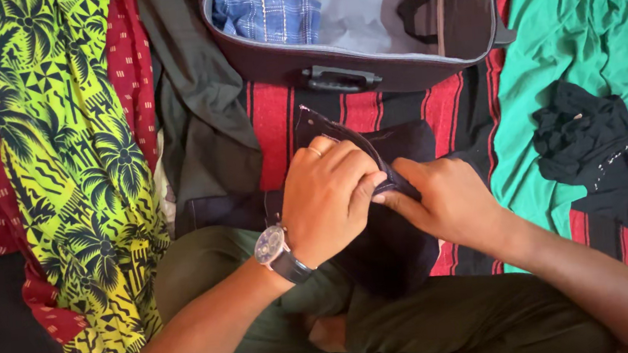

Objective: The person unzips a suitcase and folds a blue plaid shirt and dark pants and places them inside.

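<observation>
A dark navy garment [390, 246] lies over my lap and the striped blanket. My left hand [327, 194], with a ring and a wristwatch, is closed on the garment's upper edge. Just to the right, my right hand [443, 198] pinches the same edge with thumb and fingers. The two hands touch at the fold. Behind them stands an open dark suitcase [365, 68] holding a folded blue checked cloth [267, 8].
A yellow-green palm-print fabric [68, 169] on red cloth lies at left, a grey-green garment [201, 118] beside it. Green trousers [584, 35] and a black bundle [579, 136] lie at right on the red-and-black striped blanket [278, 118]. My crossed legs [451, 324] fill the foreground.
</observation>
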